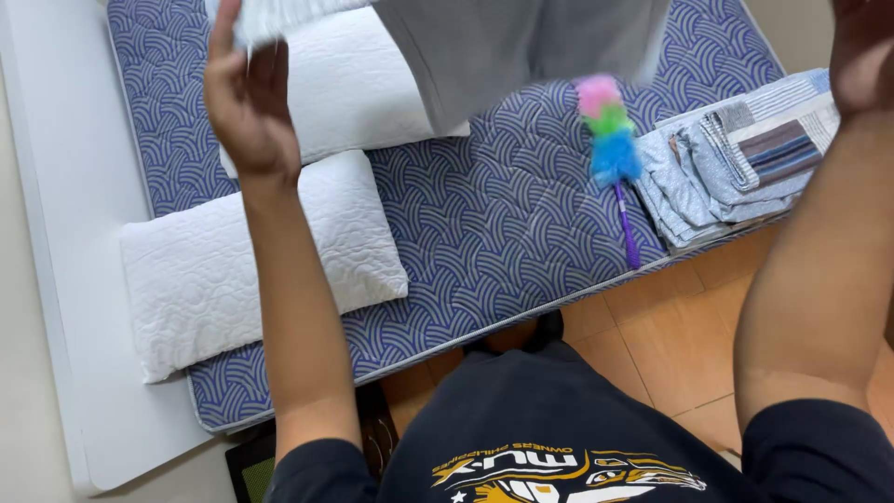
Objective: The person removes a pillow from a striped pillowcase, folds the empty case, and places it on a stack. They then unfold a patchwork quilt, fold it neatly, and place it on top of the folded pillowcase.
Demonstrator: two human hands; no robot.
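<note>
I hold a grey cloth raised in front of me, spread between both hands above the bed. My left hand grips its left top corner at the upper left. My right hand is up at the top right edge, fingers curled; its grip on the cloth lies partly out of frame. Below the cloth lies a blue patterned mattress with two white pillows on its left part.
A multicoloured duster with a purple handle lies on the mattress. A stack of folded striped and blue linens sits at the mattress's right end. A white bed frame runs along the left. Tan tile floor lies near me.
</note>
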